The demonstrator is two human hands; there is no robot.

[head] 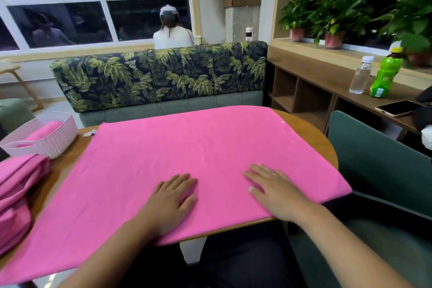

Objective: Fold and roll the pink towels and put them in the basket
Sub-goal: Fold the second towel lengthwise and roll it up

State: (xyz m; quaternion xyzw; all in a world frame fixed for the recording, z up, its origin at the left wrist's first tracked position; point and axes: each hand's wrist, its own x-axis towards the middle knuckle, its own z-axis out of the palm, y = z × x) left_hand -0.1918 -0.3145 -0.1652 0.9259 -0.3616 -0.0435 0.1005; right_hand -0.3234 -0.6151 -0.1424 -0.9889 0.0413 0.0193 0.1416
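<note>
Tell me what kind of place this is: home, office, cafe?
Probably a lounge or café-style common area. A palm-print booth sofa faces the wooden table, another person sits behind that sofa, and potted plants line the sill above open cubby shelves.

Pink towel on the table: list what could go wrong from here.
1. The pink towel overhangs the table at its right corner and along the near left edge. It may slide off when the left hand and right hand, both flat on it, start a fold.
2. The pile of pink towels lies right beside the towel's left edge, so a fold from that side could catch or drag the pile.
</note>
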